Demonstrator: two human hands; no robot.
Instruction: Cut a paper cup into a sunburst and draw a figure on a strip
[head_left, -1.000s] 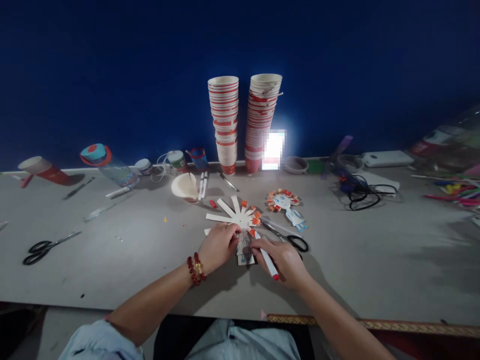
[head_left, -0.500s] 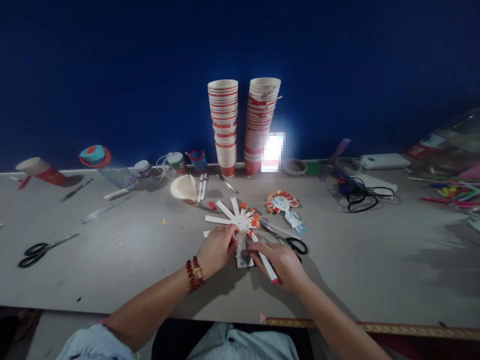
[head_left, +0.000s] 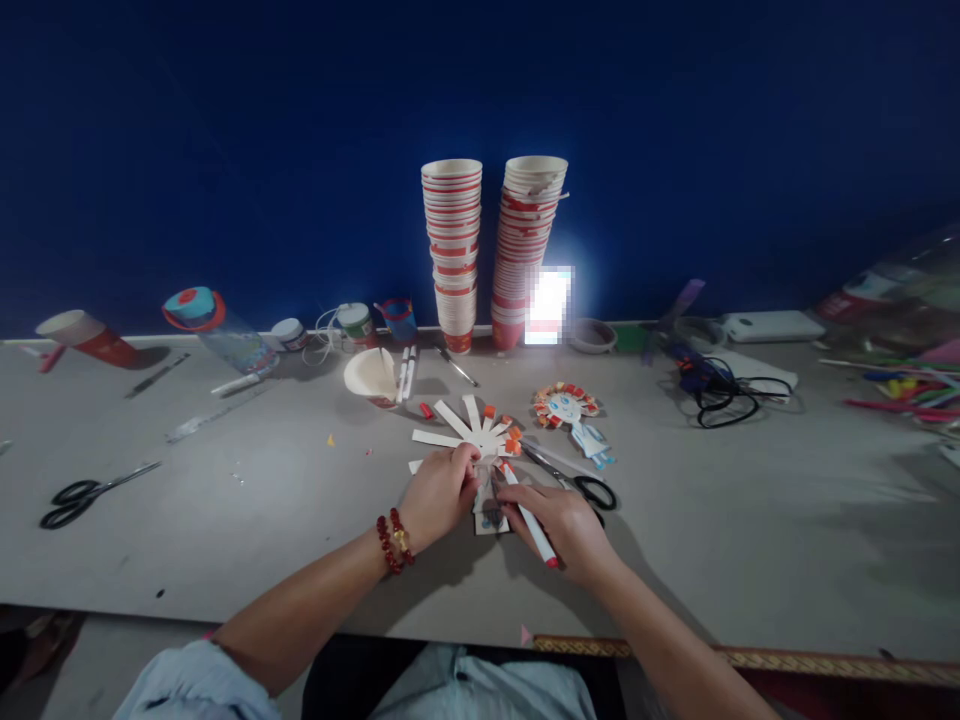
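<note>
Status: roughly mid-way, judging by the strips. The white paper cutout (head_left: 480, 438) is being worked flat on the table (head_left: 247, 540), straight ahead of the body, its strips being fanned out around a hub. Done: orange-red color is being shown on several strip ends on the right side. Left: long strips on the far and left sides are being shown bare white; the one by the left hand is being partly covered, so no full count. The left hand (head_left: 442, 492) is being held at the cutout's near edge, fingers bunched; whether a strip is being pinched can't be told. The red-ended marker (head_left: 536, 525) is being gripped in the right hand (head_left: 564, 522), tip being aimed at the near-right strips; tip contact can't be confirmed. Hands are being held close together, not clasped. A lower piece with blue drawing (head_left: 493, 521) is being partly hidden under them. For comparison, a paper doll (head_left: 566, 406) with red-orange fringe all round is being left lying beyond, to the right; scissors (head_left: 596, 491) are being parked just beside the right hand.
</note>
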